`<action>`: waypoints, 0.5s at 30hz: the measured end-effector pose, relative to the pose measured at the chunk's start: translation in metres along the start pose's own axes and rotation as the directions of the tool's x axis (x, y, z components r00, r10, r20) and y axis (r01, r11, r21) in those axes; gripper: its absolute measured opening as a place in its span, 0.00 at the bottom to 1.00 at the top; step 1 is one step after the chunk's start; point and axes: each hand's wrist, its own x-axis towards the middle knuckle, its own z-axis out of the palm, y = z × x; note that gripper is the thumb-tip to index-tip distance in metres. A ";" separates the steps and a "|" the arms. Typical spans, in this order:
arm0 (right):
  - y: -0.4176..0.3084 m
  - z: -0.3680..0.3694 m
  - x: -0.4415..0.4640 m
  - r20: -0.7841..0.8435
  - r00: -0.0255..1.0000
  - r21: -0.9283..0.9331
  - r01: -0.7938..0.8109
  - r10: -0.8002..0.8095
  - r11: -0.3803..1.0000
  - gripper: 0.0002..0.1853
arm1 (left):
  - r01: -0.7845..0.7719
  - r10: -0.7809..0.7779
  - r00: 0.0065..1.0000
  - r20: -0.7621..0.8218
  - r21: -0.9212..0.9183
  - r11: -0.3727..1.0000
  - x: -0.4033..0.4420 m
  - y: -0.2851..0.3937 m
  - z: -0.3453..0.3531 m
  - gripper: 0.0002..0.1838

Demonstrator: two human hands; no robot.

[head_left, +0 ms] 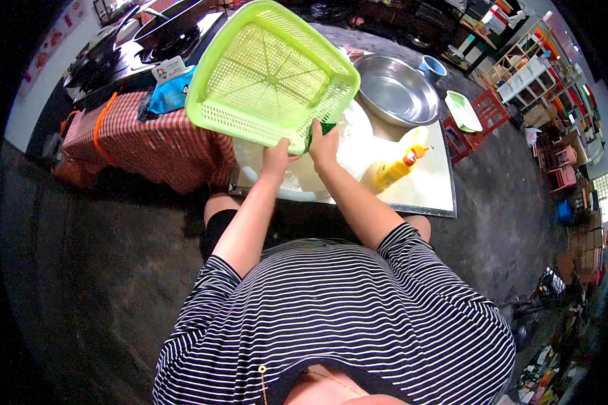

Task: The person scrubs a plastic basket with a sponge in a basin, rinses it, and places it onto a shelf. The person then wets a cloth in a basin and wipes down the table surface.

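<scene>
A light green plastic basket [203, 111] with slotted walls is held up, tilted, with its inside facing me. My left hand [277, 160] grips its near rim, fingers closed around the edge. Close beside it, my right hand [325, 145] is closed on a dark green scouring pad [327, 127] and presses it at the basket's near right corner. Below the basket is a pale basin [297, 196] with white suds, partly hidden by my arms and the basket. To the right of my right forearm stands a yellow squeeze bottle [390, 173].
A wide steel pan [395, 91] sits at the back of the metal-topped table [425, 192], near a blue mug [432, 68]. Left is a red checked cloth [155, 138] with a blue packet [171, 91]. Another green basket [463, 111] rests on a red stool [488, 111] at right.
</scene>
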 end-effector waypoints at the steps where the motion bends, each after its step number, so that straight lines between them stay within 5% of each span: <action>1: -0.002 -0.006 0.002 -0.048 0.997 -0.029 0.057 -0.058 0.998 0.22 | 0.024 -0.024 0.999 0.047 0.002 1.000 0.001 -0.001 0.002 0.21; 6: -0.031 -0.035 0.010 -0.218 0.924 -0.068 0.306 -0.314 0.949 0.17 | 0.027 -0.026 0.971 0.239 -0.001 1.000 0.002 0.001 0.010 0.23; 10: -0.044 -0.051 0.026 -0.270 0.821 -0.121 0.488 -0.502 0.864 0.18 | 0.110 -0.204 0.934 0.293 0.306 0.946 -0.025 0.046 0.008 0.26; 13: -0.049 -0.056 0.024 -0.261 0.800 -0.111 0.532 -0.541 0.840 0.19 | -0.216 0.138 0.942 0.306 0.237 0.947 -0.048 0.094 0.023 0.30; 15: -0.050 -0.056 0.023 -0.231 0.778 -0.105 0.578 -0.585 0.810 0.19 | -0.252 0.301 0.912 0.279 -0.198 0.947 -0.067 0.129 0.033 0.31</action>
